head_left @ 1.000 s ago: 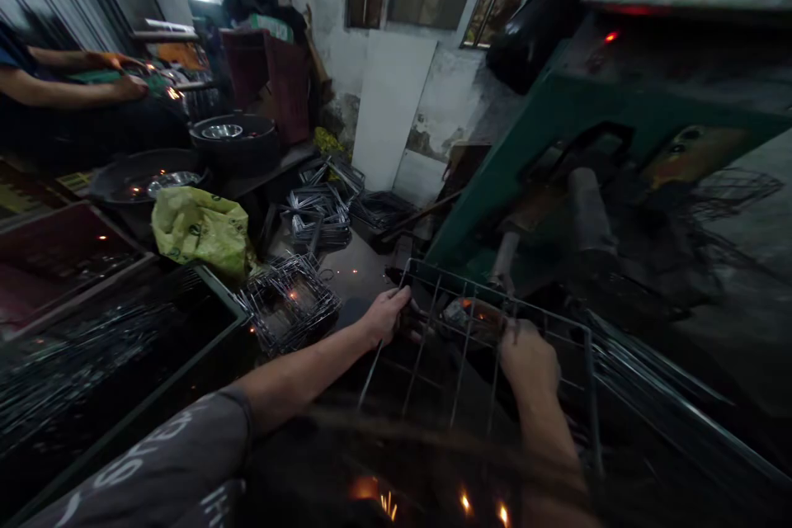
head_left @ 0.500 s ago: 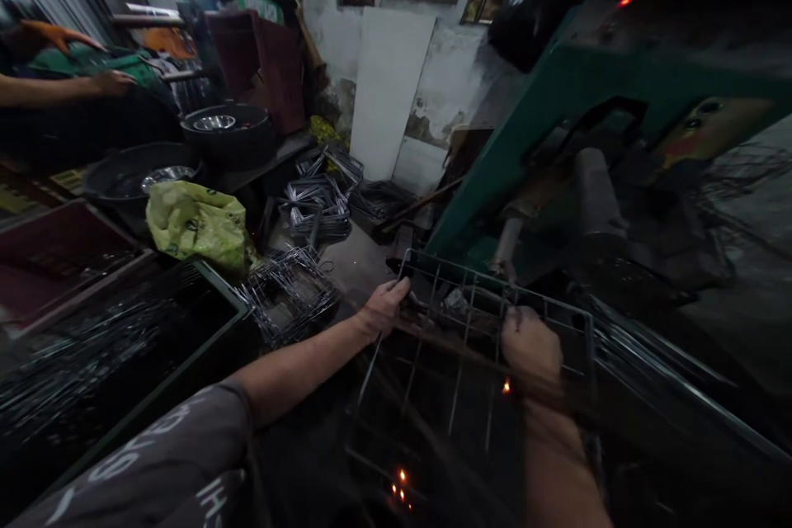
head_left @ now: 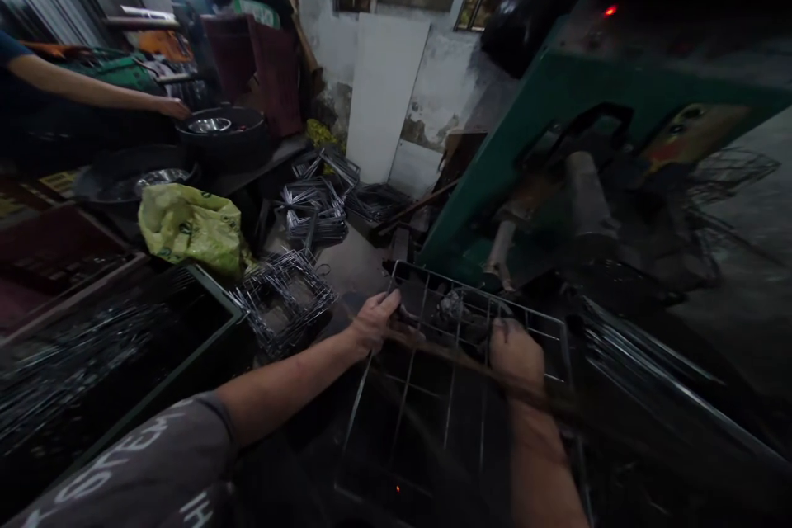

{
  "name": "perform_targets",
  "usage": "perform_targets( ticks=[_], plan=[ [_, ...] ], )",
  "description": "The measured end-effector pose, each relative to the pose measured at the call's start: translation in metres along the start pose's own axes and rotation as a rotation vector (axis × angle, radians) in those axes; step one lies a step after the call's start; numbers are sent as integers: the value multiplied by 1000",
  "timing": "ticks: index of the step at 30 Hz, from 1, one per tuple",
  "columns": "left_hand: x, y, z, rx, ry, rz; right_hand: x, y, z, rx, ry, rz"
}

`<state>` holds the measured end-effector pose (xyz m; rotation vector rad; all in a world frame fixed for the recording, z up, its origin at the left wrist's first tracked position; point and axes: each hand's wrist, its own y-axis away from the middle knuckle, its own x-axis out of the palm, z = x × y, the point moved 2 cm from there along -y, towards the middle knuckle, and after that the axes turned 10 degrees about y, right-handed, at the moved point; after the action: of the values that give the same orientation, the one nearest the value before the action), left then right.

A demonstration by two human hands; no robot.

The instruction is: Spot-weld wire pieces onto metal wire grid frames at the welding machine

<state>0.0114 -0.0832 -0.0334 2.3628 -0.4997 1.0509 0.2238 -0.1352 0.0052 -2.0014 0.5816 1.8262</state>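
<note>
Both the left hand (head_left: 373,320) and right hand (head_left: 516,351) grip the wire rack (head_left: 433,379), held under the green machine (head_left: 557,140). Finished wire frames (head_left: 285,297) are piled at the left, so the work looks well underway, this rack unfinished.

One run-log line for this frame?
left hand: grips wire rack left edge | right hand: grips rack crossbar | rack at green machine

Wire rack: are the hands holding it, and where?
Yes. Left hand grips the wire rack at its left edge near the far corner; right hand grips a wire of its far end.
</note>
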Motion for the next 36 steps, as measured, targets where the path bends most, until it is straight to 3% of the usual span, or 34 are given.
perform_targets(
  ticks=[12, 20, 26, 36],
  plan=[
    [10, -14, -1, -2, 47, 32, -22, -11, -2, 72, -1, 43],
    [15, -22, -1, -17, 63, 32, -16, -20, -5, 64, 22, 17],
    [8, -25, 1, -15, 73, 2, -13, -20, -4, 76, 13, 41],
    [12, -20, -1, -24, 56, 91, -16, -15, -3, 82, -20, 43]
  ],
)
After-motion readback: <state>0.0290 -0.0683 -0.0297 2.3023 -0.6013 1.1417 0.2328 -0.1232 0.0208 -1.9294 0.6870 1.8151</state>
